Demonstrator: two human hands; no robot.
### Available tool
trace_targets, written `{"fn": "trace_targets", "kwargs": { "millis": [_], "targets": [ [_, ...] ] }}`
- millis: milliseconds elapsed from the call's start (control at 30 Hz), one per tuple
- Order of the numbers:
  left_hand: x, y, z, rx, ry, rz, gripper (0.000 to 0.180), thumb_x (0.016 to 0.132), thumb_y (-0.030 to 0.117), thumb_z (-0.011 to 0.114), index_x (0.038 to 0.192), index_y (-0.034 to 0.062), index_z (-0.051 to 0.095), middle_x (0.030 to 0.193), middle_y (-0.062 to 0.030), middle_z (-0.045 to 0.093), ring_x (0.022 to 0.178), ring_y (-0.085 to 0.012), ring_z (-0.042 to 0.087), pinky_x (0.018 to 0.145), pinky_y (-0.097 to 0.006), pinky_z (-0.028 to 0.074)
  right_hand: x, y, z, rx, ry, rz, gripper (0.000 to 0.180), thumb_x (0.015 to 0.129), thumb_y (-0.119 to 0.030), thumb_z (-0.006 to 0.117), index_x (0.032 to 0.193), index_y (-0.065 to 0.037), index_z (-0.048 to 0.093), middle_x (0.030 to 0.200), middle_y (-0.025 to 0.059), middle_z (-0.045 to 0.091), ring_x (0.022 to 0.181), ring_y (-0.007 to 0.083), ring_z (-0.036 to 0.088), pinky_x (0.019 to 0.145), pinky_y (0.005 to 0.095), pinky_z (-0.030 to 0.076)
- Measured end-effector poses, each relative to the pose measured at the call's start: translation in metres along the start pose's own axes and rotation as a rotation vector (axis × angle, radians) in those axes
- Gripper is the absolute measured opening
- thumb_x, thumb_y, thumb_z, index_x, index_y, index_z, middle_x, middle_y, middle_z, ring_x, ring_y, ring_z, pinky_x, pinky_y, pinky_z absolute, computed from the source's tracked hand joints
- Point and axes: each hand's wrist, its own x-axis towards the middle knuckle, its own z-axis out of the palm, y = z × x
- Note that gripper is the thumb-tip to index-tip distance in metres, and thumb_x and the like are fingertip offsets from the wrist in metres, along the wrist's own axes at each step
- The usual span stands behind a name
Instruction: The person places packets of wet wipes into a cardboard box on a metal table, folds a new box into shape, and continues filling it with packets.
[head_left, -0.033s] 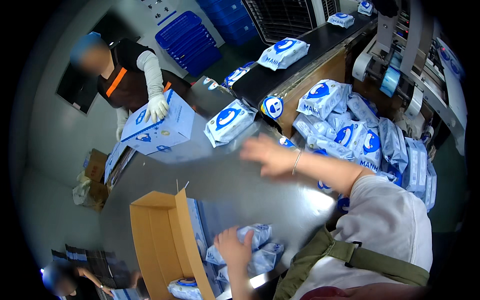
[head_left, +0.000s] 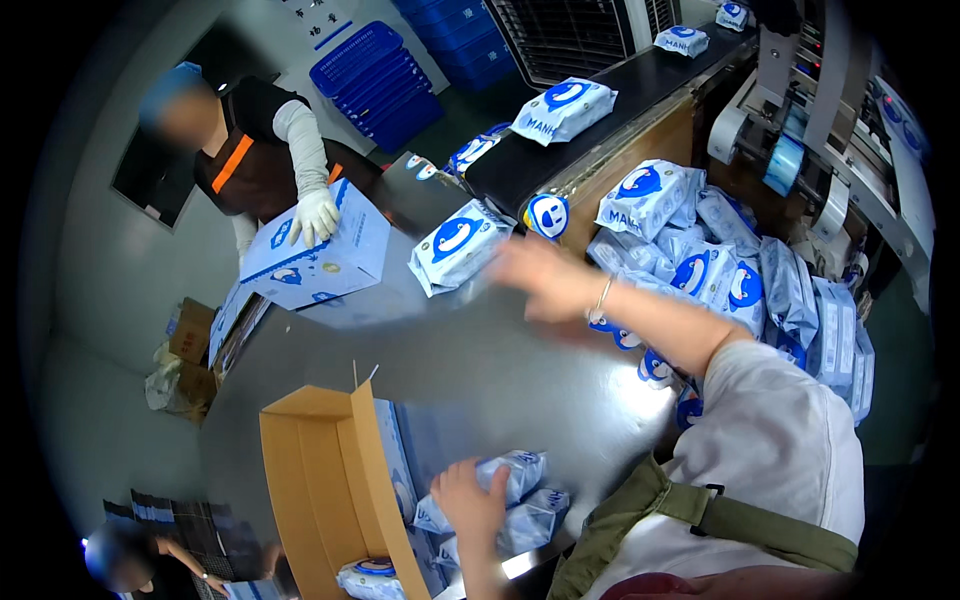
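My right hand [head_left: 548, 279], smeared by motion, reaches over the metal table with its fingers stretched out and nothing in them. Just beyond its fingertips lies a plump white-and-blue soft pack [head_left: 458, 246] at the foot of the conveyor. Low in the picture my left hand [head_left: 470, 505] is curled around the near side of another soft pack [head_left: 520, 474], thumb on its top. More such packs [head_left: 532, 520] lie beside and under that hand. An open cardboard box [head_left: 318, 480] stands on its side to the left, with a pack [head_left: 370, 578] inside.
A dark conveyor belt [head_left: 640, 85] carries more packs from the upper right. Packs are heaped [head_left: 700, 260] beside it, below a machine [head_left: 800, 140]. Across the metal table [head_left: 330, 365], a gloved co-worker's hand [head_left: 315, 217] rests on a closed box [head_left: 325, 255]. Blue crates [head_left: 370, 85] are stacked behind.
My right hand has moved slightly up and away from me, closer to the pack by the conveyor. The pack on the belt has slid slightly toward the table. My left hand has barely shifted.
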Motion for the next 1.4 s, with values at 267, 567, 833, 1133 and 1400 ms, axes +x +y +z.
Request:
{"fn": "trace_targets", "kwargs": {
  "millis": [267, 567, 833, 1133, 1400],
  "targets": [
    [0.011, 0.007, -0.001, -0.072, -0.002, -0.011, 0.044, 0.077, 0.047, 0.065, 0.095, 0.0061, 0.065, 0.088, -0.0109, 0.063, 0.09, -0.0325, 0.057, 0.089, -0.045, 0.036, 0.092, 0.19, -0.113, -0.806, 0.087, 0.407, 0.091, 0.068, 0.0, 0.066, 0.147, -0.025, 0.029, 0.153, 0.0143, 0.026, 0.143, 0.034, 0.019, 0.113, 0.0563, 0.018],
    [0.016, 0.009, -0.005, -0.083, 0.012, -0.039, 0.044, 0.076, 0.046, 0.067, 0.095, 0.0057, 0.065, 0.089, -0.0094, 0.064, 0.089, -0.0309, 0.058, 0.087, -0.044, 0.037, 0.198, 0.126, -0.017, -0.375, 0.012, 0.176, 0.084, 0.053, -0.006, 0.076, 0.132, -0.022, 0.053, 0.126, 0.01, 0.059, 0.121, 0.0315, 0.05, 0.107, 0.0576, 0.026],
    [0.009, 0.006, -0.007, -0.099, 0.049, -0.03, 0.044, 0.075, 0.046, 0.07, 0.094, 0.0059, 0.064, 0.092, -0.0098, 0.064, 0.091, -0.0307, 0.057, 0.09, -0.044, 0.037, 0.126, -0.007, 0.033, -0.421, -0.267, 0.04, 0.071, 0.067, -0.013, 0.067, 0.135, -0.014, 0.048, 0.119, 0.0188, 0.057, 0.112, 0.0353, 0.054, 0.094, 0.0447, 0.044],
    [-0.029, 0.018, -0.016, -0.264, -0.087, 0.185, 0.052, 0.073, 0.041, 0.074, 0.106, 0.0042, 0.062, 0.106, -0.0133, 0.062, 0.106, -0.0307, 0.055, 0.099, -0.05, 0.033, -0.023, -0.133, 0.043, -0.22, -0.087, -0.072, 0.098, 0.053, -0.023, 0.086, 0.139, -0.017, 0.039, 0.136, 0.0215, 0.042, 0.128, 0.0397, 0.039, 0.105, 0.052, 0.031],
    [-0.166, 0.014, -0.032, -0.416, 0.406, -0.799, 0.042, 0.073, 0.016, 0.075, 0.107, -0.0022, 0.058, 0.094, -0.013, 0.06, 0.078, -0.0237, 0.058, 0.07, -0.033, 0.048, 0.103, -0.008, 0.056, 0.285, -0.842, 0.251, 0.099, 0.053, -0.045, 0.088, 0.132, -0.002, 0.048, 0.123, 0.0176, 0.059, 0.114, 0.0287, 0.058, 0.096, 0.0359, 0.045]
  ]
}}
